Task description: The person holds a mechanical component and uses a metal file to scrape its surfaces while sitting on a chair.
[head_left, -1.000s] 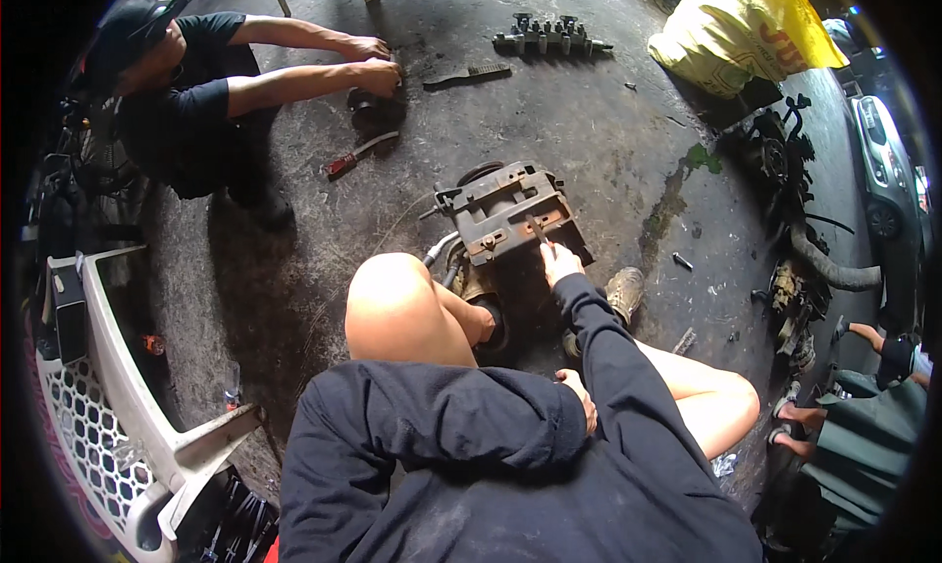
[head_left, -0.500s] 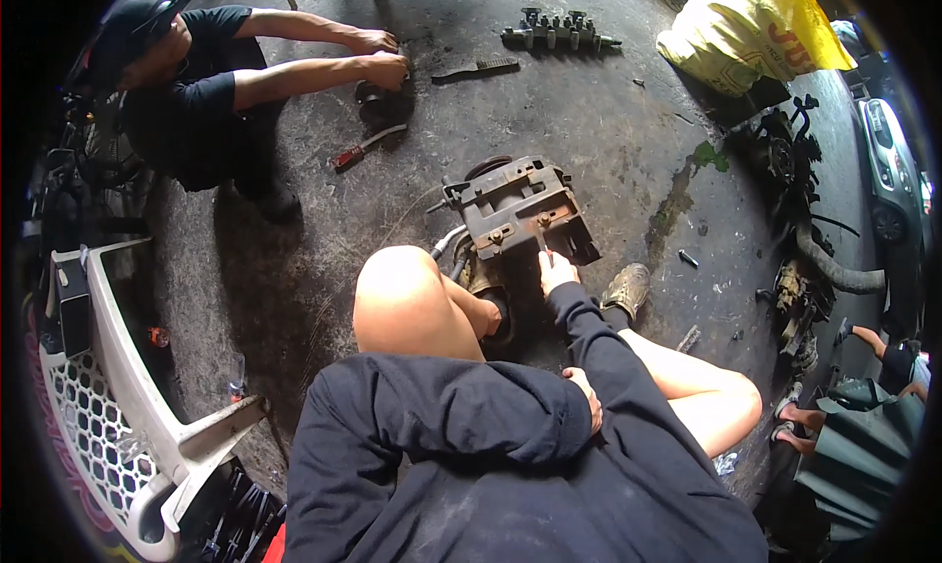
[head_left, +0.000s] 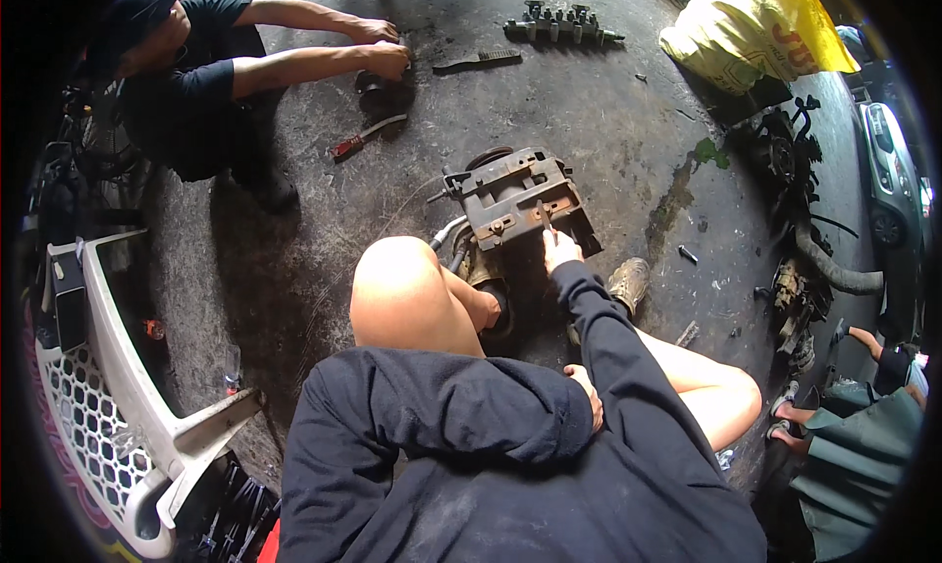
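Note:
A squarish, rust-stained metal assembly (head_left: 500, 208) lies on the floor in front of my feet, with a dark round part at its far side. My right hand (head_left: 559, 250) is closed round a narrow metal tool (head_left: 543, 216); its kind is too small to make out. The tool's far end lies over the rusty patch on the near right side of the assembly. My left forearm crosses my lap, and my left hand (head_left: 586, 394) rests against my right sleeve, its fingers mostly hidden. Hoses (head_left: 449, 234) lie between the assembly and my left shoe.
At the far left a person's hands (head_left: 388, 51) hold a dark part above the floor. A red-handled tool (head_left: 365, 139), a brush (head_left: 478, 61) and a metal rail of fittings (head_left: 564, 25) lie beyond. A bolt (head_left: 688, 256) lies right; a white plastic panel (head_left: 128, 347) stands left.
The tool in my right hand has turned more upright on the assembly, and the hand has shifted slightly right. The assembly sits a little higher in view. My left hand has stayed in place.

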`<state>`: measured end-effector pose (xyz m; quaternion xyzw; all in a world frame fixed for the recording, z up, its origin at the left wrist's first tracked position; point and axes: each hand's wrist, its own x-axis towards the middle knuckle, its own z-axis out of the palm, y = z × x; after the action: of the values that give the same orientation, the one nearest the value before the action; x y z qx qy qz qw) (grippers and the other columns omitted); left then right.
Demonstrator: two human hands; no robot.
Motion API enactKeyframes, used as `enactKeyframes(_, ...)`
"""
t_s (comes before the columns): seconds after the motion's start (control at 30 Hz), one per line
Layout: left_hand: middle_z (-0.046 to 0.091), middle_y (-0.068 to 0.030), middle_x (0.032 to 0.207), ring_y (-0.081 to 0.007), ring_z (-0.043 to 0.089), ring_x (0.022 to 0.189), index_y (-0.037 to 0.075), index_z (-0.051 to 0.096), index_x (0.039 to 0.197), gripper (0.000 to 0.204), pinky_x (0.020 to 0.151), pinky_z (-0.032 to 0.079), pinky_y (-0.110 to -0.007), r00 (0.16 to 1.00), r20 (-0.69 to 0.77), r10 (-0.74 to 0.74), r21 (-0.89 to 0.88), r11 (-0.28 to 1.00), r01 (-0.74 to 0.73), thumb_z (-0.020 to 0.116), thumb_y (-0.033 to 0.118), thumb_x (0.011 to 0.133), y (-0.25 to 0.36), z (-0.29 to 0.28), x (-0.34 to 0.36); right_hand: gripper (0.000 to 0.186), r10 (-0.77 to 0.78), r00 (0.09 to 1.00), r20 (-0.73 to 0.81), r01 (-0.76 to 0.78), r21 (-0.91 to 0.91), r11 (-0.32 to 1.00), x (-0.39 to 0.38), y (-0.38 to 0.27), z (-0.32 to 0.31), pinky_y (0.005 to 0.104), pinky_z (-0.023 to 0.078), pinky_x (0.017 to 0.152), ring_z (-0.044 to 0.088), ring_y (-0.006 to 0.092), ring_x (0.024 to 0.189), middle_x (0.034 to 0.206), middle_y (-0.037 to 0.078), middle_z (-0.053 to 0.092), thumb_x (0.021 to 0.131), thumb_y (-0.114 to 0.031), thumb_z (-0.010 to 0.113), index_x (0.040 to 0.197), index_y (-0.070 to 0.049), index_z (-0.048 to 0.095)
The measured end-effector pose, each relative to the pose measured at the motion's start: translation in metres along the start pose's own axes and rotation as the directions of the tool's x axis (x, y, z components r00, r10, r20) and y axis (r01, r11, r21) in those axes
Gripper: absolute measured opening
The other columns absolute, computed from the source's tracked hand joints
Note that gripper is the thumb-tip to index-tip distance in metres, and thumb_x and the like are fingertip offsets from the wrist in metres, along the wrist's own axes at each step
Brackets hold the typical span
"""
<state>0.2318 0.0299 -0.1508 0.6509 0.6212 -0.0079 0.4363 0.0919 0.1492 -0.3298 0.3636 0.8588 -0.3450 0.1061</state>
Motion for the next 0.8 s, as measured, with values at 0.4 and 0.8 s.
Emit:
enactKeyframes(0.4, 0.068, 0.0050, 0.105, -0.0271, 0.058, 0.103, 0.031, 0.071, 0.102, 0.032, 0.078, 0.037, -0.067, 0.998, -0.025, 0.055, 0.028, 0.998, -0.054, 0.057, 0.047, 0.079, 0.001, -0.012, -0.014, 0.044, -0.006, 0.998, -0.065, 0.009, 0.035, 0.999, 0.001, 0.039, 0.027, 0.0417, 0.053, 0.068, 0.067, 0.0328, 0.072, 0.081, 0.019, 0.068, 0.094, -0.045, 0.052, 0.112, -0.007, 0.063)
enactKeyframes(0.8, 0.064, -0.0010, 0.083, -0.0287, 0.056, 0.082, 0.025, 0.068, 0.089, 0.023, 0.072, 0.035, -0.062, 0.994, -0.075, 0.074, 0.028, 0.997, -0.072, 0.057, 0.042, 0.078, -0.015, 0.005, 0.012, 0.049, -0.038, 0.998, 0.055, 0.035, 0.046, 0.998, -0.005, 0.024, 0.014, 0.0429, 0.053, 0.069, 0.068, 0.0345, 0.075, 0.086, 0.021, 0.067, 0.093, -0.048, 0.052, 0.110, -0.004, 0.064)
